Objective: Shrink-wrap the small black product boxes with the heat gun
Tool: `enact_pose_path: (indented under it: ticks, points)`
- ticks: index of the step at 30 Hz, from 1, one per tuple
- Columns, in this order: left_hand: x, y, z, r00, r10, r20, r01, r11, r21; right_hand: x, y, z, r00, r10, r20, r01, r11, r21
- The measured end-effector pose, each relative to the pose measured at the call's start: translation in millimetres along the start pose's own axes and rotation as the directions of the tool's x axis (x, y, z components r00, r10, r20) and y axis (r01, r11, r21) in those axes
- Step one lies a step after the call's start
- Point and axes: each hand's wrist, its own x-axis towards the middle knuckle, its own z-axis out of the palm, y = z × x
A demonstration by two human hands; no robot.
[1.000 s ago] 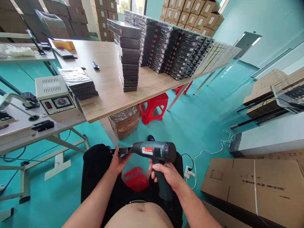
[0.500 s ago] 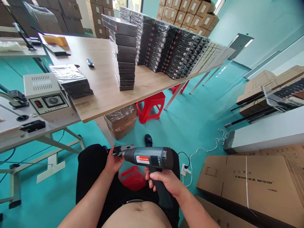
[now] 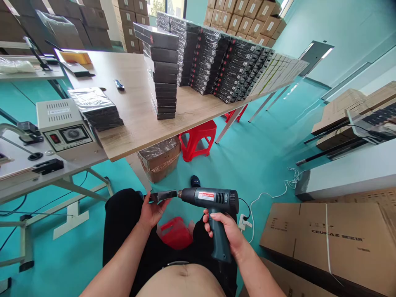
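My right hand (image 3: 224,227) is wrapped round the grip of a dark heat gun (image 3: 219,198) with a red and white label. The gun lies level, its metal nozzle pointing left. My left hand (image 3: 151,212) holds a flat black box (image 3: 162,195) edge-on over my lap, fingers beneath and thumb at its left end. The box looks wrapped in shiny film. The nozzle tip sits close to the box's right end; whether they touch I cannot tell.
Ahead, a wooden table (image 3: 133,103) bears a tall stack of black boxes (image 3: 165,78) and a low film-wrapped stack (image 3: 95,108). A beige control unit (image 3: 66,128) stands at left. Beneath are a red stool (image 3: 198,140) and an open carton (image 3: 161,159). Cartons (image 3: 328,239) lie at right, near a power cord (image 3: 262,194).
The heat gun has moved right, so its nozzle is now off the box's right end rather than over my left fingers. The box has turned slightly. The view has shifted a little.
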Motion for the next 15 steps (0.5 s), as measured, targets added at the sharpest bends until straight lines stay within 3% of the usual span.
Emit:
enact_pose_path:
  ticks: [6,15]
  points:
    - [0.6,0.4,-8.9,0.998,0.024,0.062,-0.031,0.992,0.121,-1.6,-3.1,-9.8,1.000,0.016,0.019,-0.016,0.999,0.036]
    - [17.4,-6.1,-16.7,0.987,0.144,-0.075,-0.122,0.962,0.246,-25.3,2.3,-25.9,0.999,0.036,0.039,-0.033,0.997,-0.070]
